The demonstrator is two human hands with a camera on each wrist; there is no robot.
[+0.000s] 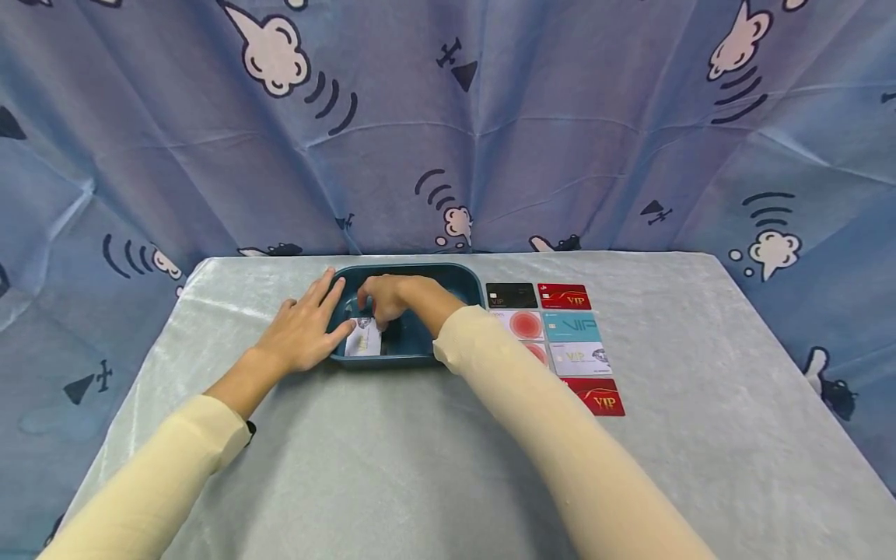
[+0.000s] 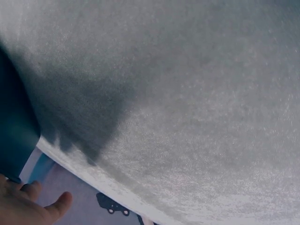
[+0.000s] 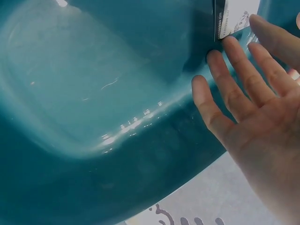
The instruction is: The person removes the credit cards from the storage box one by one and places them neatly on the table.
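A dark teal tray (image 1: 420, 362) stands near the far side of the table. Inside its left end a whitish VIP card (image 1: 363, 339) is visible, with a dark edge beside it in the right wrist view. My right hand (image 1: 392, 299) reaches down into the tray, thumb and index fingertips pinching at the corner of the card (image 3: 239, 14); its other fingers (image 3: 229, 93) are spread along the tray wall. My left hand (image 1: 297, 330) rests over the tray's left rim, fingers extended and the thumb close to the card. The left wrist view catches this hand (image 2: 28, 204) beside the tray's outer wall (image 2: 16, 112).
Right of the tray, cards lie in two columns: a black card (image 1: 511, 295), red cards (image 1: 564, 296), a teal card (image 1: 570, 327), a white VIP card (image 1: 579, 358) and white cards with red circles (image 1: 525, 325). A patterned curtain (image 1: 392, 93) hangs behind the pale table (image 1: 350, 467).
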